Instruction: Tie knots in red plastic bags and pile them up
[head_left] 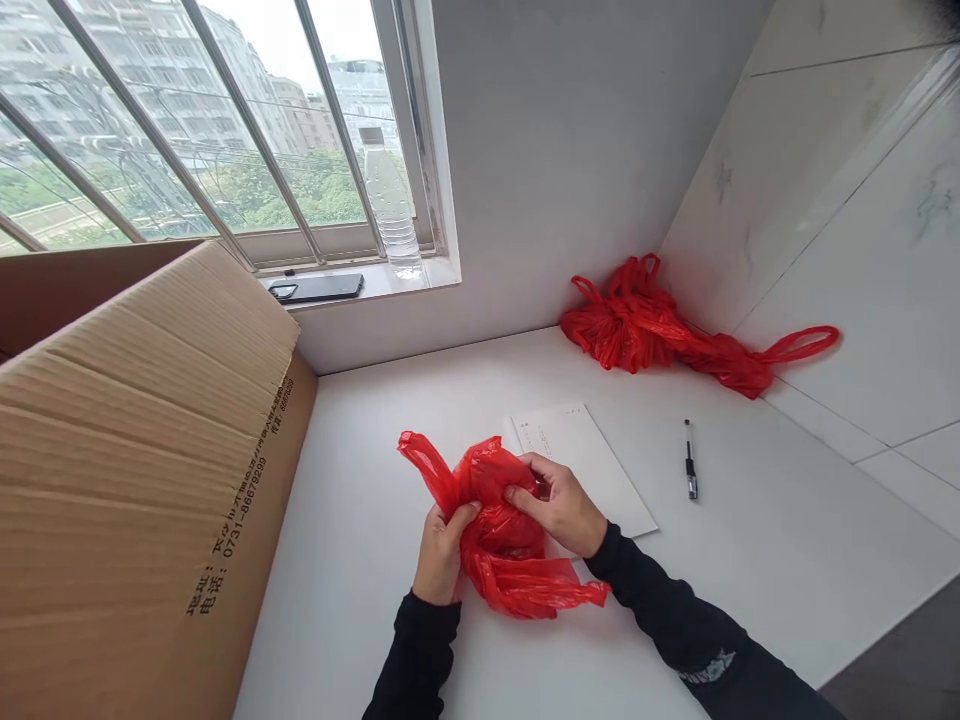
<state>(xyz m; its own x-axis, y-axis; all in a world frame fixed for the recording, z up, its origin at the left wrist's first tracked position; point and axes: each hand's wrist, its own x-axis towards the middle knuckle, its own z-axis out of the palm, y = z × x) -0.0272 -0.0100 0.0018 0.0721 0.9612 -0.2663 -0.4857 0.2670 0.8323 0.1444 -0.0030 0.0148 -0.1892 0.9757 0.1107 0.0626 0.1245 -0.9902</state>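
Both hands hold a crumpled red plastic bag (499,520) above the white table. My left hand (442,550) grips its left side, thumb on top and fingers mostly hidden underneath. On the right side, my right hand (559,505) pinches the bag between thumb and fingers. One twisted handle sticks up at the upper left, and another loose end hangs out to the lower right. Whether anything is inside the bag cannot be made out. Just behind the bag lies a white paper pad (592,465) with some writing, partly covered by the bag and my right hand.
A large open cardboard box (150,470) stands at the left. More red plastic bags (637,320) lie bunched at the back wall. A black pen (691,465) is right of the pad. On the windowsill are a phone (319,288) and a clear water bottle (391,210).
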